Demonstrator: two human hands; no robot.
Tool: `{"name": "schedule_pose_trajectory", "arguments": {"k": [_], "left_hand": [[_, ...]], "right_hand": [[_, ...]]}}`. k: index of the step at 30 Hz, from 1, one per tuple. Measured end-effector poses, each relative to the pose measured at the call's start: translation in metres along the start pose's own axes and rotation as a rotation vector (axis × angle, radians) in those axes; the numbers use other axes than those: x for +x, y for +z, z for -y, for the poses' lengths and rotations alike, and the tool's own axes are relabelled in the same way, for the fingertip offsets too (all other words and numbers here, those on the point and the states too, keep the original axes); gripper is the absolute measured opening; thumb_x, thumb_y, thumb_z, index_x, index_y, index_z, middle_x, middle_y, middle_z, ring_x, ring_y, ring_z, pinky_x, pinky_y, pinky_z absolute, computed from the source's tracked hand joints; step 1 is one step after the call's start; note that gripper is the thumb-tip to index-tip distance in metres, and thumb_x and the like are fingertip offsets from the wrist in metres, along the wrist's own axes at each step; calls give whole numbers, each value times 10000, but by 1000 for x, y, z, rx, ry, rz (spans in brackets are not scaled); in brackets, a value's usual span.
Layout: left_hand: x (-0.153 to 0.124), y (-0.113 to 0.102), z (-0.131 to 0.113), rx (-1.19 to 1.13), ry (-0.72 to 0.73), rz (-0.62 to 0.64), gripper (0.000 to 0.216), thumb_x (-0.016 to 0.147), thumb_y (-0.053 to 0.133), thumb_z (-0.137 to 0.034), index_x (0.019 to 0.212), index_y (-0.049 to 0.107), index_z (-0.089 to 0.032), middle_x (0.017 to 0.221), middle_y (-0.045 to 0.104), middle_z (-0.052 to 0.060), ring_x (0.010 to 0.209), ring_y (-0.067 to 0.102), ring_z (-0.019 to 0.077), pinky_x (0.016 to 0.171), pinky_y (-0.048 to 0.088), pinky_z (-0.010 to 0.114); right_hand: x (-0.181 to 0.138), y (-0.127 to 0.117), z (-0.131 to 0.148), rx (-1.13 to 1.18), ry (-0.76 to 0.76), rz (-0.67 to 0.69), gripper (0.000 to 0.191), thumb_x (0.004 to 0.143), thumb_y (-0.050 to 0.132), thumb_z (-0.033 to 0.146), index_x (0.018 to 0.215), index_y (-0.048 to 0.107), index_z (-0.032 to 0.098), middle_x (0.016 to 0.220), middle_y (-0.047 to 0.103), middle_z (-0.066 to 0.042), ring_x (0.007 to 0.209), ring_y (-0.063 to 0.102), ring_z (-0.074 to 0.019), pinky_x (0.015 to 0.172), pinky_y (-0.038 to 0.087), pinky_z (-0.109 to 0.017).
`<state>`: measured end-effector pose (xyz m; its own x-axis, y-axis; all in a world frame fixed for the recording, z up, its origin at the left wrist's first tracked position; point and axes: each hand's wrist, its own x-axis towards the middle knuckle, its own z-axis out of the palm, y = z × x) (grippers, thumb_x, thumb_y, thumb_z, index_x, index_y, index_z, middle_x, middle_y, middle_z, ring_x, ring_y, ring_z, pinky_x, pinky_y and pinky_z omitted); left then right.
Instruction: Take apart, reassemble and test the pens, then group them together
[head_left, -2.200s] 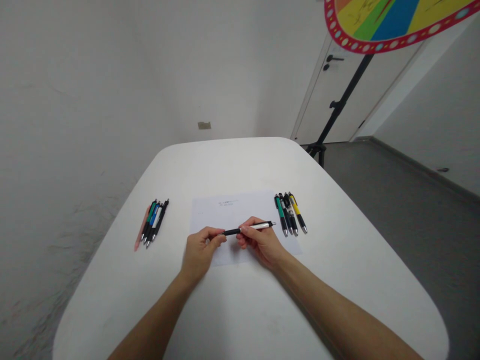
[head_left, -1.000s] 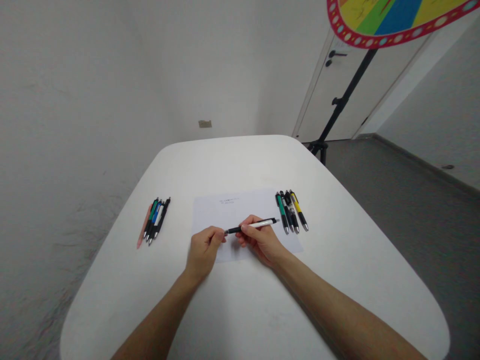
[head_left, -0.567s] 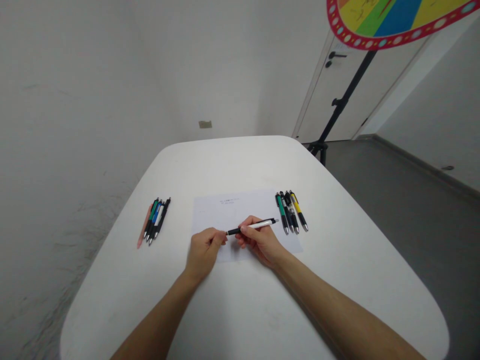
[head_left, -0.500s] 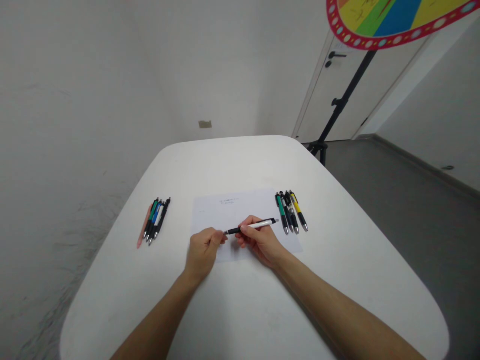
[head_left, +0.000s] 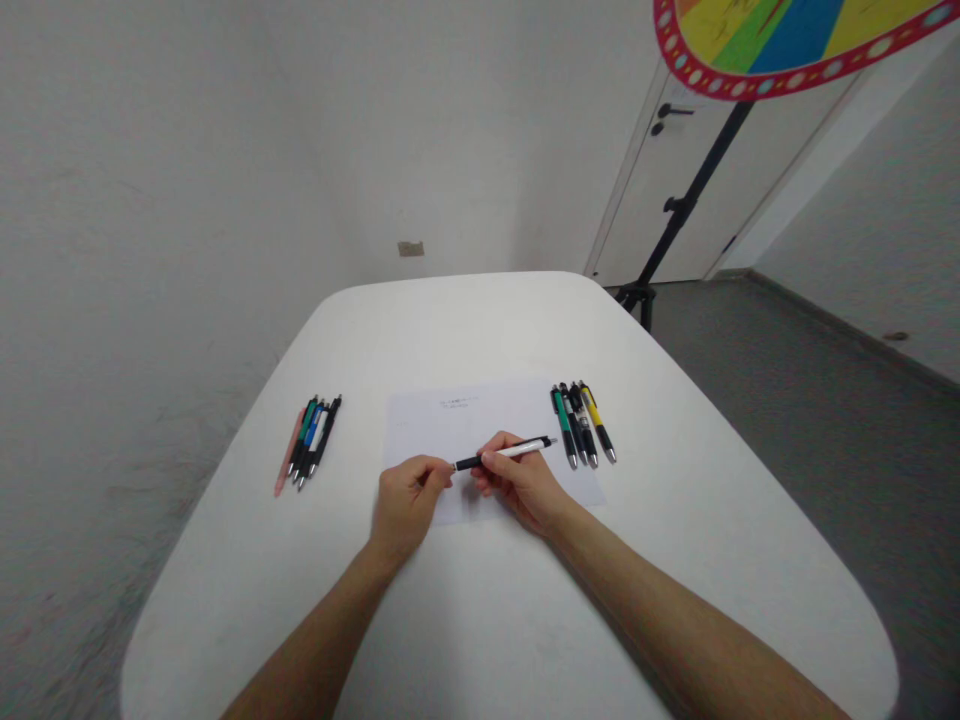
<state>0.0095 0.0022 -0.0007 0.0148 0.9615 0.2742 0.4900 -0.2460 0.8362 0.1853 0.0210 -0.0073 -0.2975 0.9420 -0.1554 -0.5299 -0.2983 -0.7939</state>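
My right hand (head_left: 520,484) is closed round a black and silver pen (head_left: 517,451), held level over a white sheet of paper (head_left: 465,425) with a few printed words near its top. My left hand (head_left: 406,499) is curled beside it, thumb and forefinger pinched at the pen's black tip end; whether they grip the tip or a small part of it I cannot make out. Both hands rest low over the near half of the sheet.
Several pens (head_left: 309,441) lie bunched left of the sheet, and several more pens (head_left: 582,422) right of it. The white table (head_left: 480,620) has rounded corners. A colourful prize wheel (head_left: 780,40) on a black stand (head_left: 675,215) stands at the back right, before a door.
My left fingers held the pen's black end earlier; they have since slid off towards its tip. The hands and pen have otherwise barely shifted.
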Motion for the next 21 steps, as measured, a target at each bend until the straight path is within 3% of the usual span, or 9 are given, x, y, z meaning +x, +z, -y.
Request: {"name": "schedule_pose_trajectory", "arguments": {"k": [3,7,12,16,21], "left_hand": [[0,1,3,-63,-11,12,377,913,459,-388,735,711,-172,648,701,25,595,618,138,587,481,248],[-1,1,1,-106,19,-47,264,757,683,-324,975,719,-179,763,732,17,639,630,134,628,510,244],[0,1,2,-124,-32,-30,121,749,687,-281,823,742,-202,680,715,-4,613,621,127,627,497,241],[1,2,6,-228,-188,21,170,734,700,-329,814,742,-185,623,703,-2,549,606,125,562,476,238],[4,3,1,-348,-238,47,195,735,690,-358,775,720,-170,680,730,24,574,625,126,574,500,238]], "right_hand": [[1,0,-1,11,-1,3,339,624,877,374,700,610,179,595,705,-4,499,611,-101,455,448,-186],[1,-1,-2,24,-7,6,330,626,878,368,706,619,179,603,705,-4,514,621,-104,465,458,-186],[1,-2,-2,26,-10,10,310,647,868,358,719,625,178,610,705,-6,526,624,-109,470,465,-192],[1,-2,-1,19,-10,2,321,642,868,373,712,621,180,607,709,-5,502,610,-99,460,457,-184],[1,-2,0,28,-9,1,333,632,871,388,702,618,185,608,713,0,472,590,-89,451,457,-185]]}}
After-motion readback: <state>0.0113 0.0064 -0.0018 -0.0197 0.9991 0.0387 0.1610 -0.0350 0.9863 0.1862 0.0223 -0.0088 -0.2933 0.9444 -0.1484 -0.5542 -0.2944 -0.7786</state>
